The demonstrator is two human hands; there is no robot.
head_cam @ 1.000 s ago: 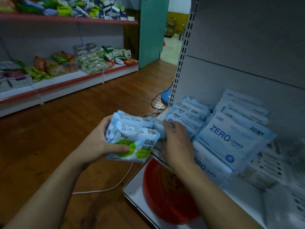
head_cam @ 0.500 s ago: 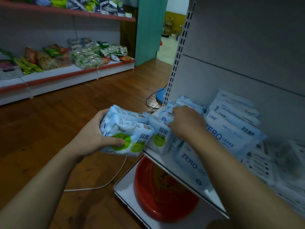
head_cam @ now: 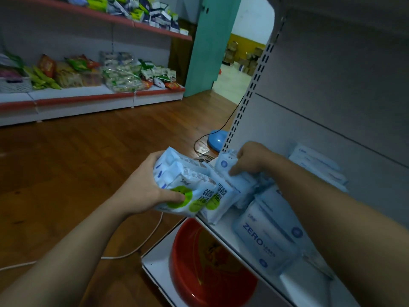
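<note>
My left hand grips a stack of pale blue packs with green circles, held in the air just left of the white shelf. One more green-circle pack stands on the shelf's front corner, against the stack. My right hand reaches over the shelf, fingers curled round a crumpled blue pack at the shelf's left end. A blue "ZERO" pack lies flat on the shelf under my right forearm.
Several blue packs lean against the grey back panel. A red basin sits on the bottom shelf below. A white cable runs across the wooden floor. A blue round object lies by the perforated upright. Snack shelves line the far wall.
My right hand has moved from the shelf's front edge back and up onto the packs at the left end. My left hand keeps its stack, now slightly higher.
</note>
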